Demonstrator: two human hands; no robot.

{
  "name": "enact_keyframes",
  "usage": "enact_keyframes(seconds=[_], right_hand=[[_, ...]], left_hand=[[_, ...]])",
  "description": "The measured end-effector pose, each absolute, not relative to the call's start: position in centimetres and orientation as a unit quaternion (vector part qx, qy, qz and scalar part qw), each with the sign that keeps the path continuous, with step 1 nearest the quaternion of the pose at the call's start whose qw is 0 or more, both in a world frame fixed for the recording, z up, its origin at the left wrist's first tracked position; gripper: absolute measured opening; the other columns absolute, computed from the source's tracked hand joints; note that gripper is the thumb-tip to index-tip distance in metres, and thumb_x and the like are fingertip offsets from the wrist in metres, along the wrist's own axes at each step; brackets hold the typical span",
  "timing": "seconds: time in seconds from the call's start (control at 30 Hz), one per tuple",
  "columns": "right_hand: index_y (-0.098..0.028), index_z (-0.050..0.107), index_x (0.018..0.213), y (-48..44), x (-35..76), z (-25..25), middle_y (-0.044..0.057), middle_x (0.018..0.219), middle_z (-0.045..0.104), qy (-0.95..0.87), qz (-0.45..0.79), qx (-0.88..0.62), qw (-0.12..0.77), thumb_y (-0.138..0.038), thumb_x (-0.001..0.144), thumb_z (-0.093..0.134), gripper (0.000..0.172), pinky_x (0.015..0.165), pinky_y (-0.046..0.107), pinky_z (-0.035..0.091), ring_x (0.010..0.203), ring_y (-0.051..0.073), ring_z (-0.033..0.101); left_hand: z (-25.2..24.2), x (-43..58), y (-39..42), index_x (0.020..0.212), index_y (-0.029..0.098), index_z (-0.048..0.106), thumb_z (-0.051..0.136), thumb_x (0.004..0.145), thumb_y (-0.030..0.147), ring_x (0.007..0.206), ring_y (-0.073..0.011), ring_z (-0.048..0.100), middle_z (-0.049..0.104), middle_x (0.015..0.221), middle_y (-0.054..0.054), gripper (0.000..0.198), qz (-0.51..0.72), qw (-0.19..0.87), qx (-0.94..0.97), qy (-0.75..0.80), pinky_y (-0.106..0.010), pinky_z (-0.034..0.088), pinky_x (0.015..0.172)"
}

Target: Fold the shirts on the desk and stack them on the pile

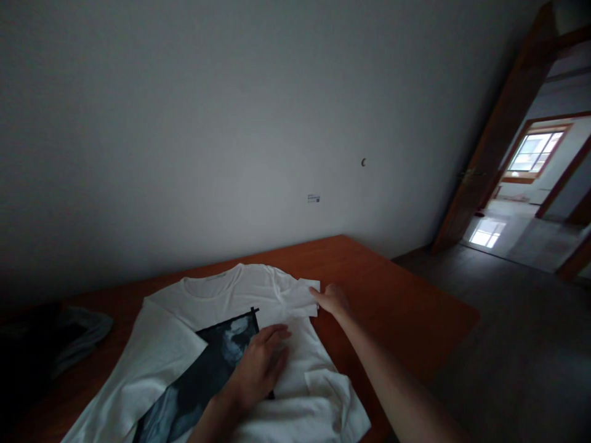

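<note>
A white T-shirt [295,351] with a dark printed picture [217,357] on its front lies spread on the brown table, neckline toward the wall. Its left-side sleeve is folded inward across part of the print. My left hand [264,362] rests on the shirt at the print's right edge, fingers slightly bent and the thumb apart, holding nothing. At the cuff of the right-side sleeve, my right hand [333,299] pinches the fabric, thumb on top; its other fingers are mostly hidden. The lower right hem is rumpled and partly turned over.
The wooden table [392,295] meets a pale wall [207,123] that carries a small label [313,199]. Dark and grey cloth [78,338] lies at the left. An open door [494,129] stands at the right, beyond the grey floor [508,332].
</note>
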State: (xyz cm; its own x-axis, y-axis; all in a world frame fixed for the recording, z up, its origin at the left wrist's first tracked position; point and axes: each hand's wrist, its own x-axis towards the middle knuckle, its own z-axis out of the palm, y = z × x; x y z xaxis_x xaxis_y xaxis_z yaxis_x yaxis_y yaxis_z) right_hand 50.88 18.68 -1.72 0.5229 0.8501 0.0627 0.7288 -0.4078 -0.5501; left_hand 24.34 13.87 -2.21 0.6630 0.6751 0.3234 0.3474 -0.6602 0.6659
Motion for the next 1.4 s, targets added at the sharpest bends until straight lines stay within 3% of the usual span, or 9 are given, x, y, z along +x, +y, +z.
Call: enact_keyframes(seconds=[0.17, 0.3, 0.4, 0.53, 0.63, 0.77, 1.03, 1.23, 1.4], right_hand=[[-0.018, 0.071, 0.066, 20.6, 50.4, -1.6, 0.009, 0.069, 0.072, -0.486, 0.153, -0.818, 0.267, -0.023, 0.073, 0.074, 0.009, 0.064, 0.029, 0.045, 0.078, 0.027, 0.071], [-0.014, 0.073, 0.09, 21.1, 48.3, -0.3, 0.01, 0.084, 0.074, -0.516, 0.136, -0.78, 0.327, -0.019, 0.083, 0.059, 0.016, 0.071, 0.03, 0.048, 0.084, 0.024, 0.07], [-0.015, 0.067, 0.113, 20.0, 45.4, 1.3, 0.009, 0.102, 0.074, -0.574, 0.139, -0.713, 0.378, -0.024, 0.089, 0.056, 0.028, 0.08, 0.029, 0.05, 0.091, 0.02, 0.068], [-0.023, 0.064, 0.119, 16.3, 42.6, 2.6, 0.004, 0.11, 0.072, -0.744, 0.233, -0.485, 0.395, -0.036, 0.088, 0.066, 0.034, 0.08, 0.027, 0.051, 0.094, 0.017, 0.067], [-0.024, 0.061, 0.121, 13.6, 42.6, 1.6, 0.006, 0.117, 0.068, -0.765, 0.208, -0.446, 0.414, -0.041, 0.084, 0.073, 0.043, 0.087, 0.032, 0.051, 0.102, 0.02, 0.064], [-0.023, 0.055, 0.126, 11.6, 44.2, -1.5, 0.01, 0.125, 0.061, -0.776, 0.142, -0.479, 0.385, -0.036, 0.074, 0.081, 0.06, 0.1, 0.04, 0.047, 0.116, 0.026, 0.058], [-0.023, 0.058, 0.123, 11.2, 44.6, -3.1, 0.008, 0.12, 0.062, -0.79, 0.096, -0.501, 0.341, -0.012, 0.078, 0.066, 0.047, 0.101, 0.039, 0.046, 0.114, 0.025, 0.058], [-0.024, 0.064, 0.111, 11.7, 45.2, -4.1, 0.005, 0.108, 0.065, -0.758, 0.101, -0.525, 0.374, 0.002, 0.078, 0.052, 0.043, 0.092, 0.032, 0.049, 0.102, 0.02, 0.062], [-0.023, 0.065, 0.107, 11.7, 45.3, -4.0, 0.005, 0.105, 0.066, -0.748, 0.096, -0.538, 0.376, 0.005, 0.074, 0.051, 0.045, 0.091, 0.031, 0.049, 0.1, 0.02, 0.062]], left_hand=[[-2.6, 24.2, 15.0, 0.099, 0.024, 0.073, 0.062, 0.085, 0.056, 0.109, -0.0267, 0.067, 0.072, 0.111, -0.011, 0.036, 0.412, 0.488, 0.673, 0.373, -0.042, 0.052, 0.099], [-2.4, 23.9, 15.9, 0.095, 0.022, 0.071, 0.075, 0.071, 0.061, 0.115, -0.0276, 0.066, 0.071, 0.12, -0.012, 0.047, 0.476, 0.61, 0.493, 0.399, -0.042, 0.052, 0.099], [-1.9, 23.5, 16.2, 0.109, 0.024, 0.066, 0.074, 0.074, 0.056, 0.124, -0.0256, 0.062, 0.066, 0.132, -0.011, 0.048, 0.52, 0.657, 0.387, 0.384, -0.041, 0.051, 0.103], [-0.9, 22.8, 16.3, 0.136, 0.033, 0.049, 0.063, 0.084, 0.048, 0.108, -0.0205, 0.07, 0.067, 0.13, -0.008, 0.056, 0.527, 0.691, 0.318, 0.38, -0.039, 0.056, 0.093], [-0.6, 22.7, 16.4, 0.132, 0.028, 0.055, 0.069, 0.079, 0.038, 0.097, -0.0189, 0.072, 0.072, 0.12, -0.007, 0.055, 0.52, 0.697, 0.294, 0.396, -0.034, 0.057, 0.084], [-1.3, 22.9, 16.4, 0.108, 0.023, 0.071, 0.078, 0.067, 0.029, 0.099, -0.0198, 0.072, 0.076, 0.111, -0.007, 0.042, 0.559, 0.663, 0.297, 0.399, -0.03, 0.058, 0.083], [-1.6, 23.3, 15.9, 0.116, 0.017, 0.066, 0.082, 0.064, 0.028, 0.088, -0.0177, 0.073, 0.078, 0.097, -0.005, 0.056, 0.588, 0.611, 0.319, 0.423, -0.037, 0.055, 0.095], [-1.1, 23.3, 15.6, 0.099, 0.018, 0.07, 0.08, 0.058, 0.03, 0.089, -0.018, 0.069, 0.073, 0.102, -0.004, 0.045, 0.63, 0.567, 0.308, 0.433, -0.036, 0.058, 0.085], [-0.8, 22.8, 15.5, 0.085, 0.018, 0.07, 0.078, 0.054, 0.038, 0.083, -0.0188, 0.064, 0.07, 0.092, -0.002, 0.039, 0.618, 0.534, 0.329, 0.474, -0.031, 0.055, 0.07]])
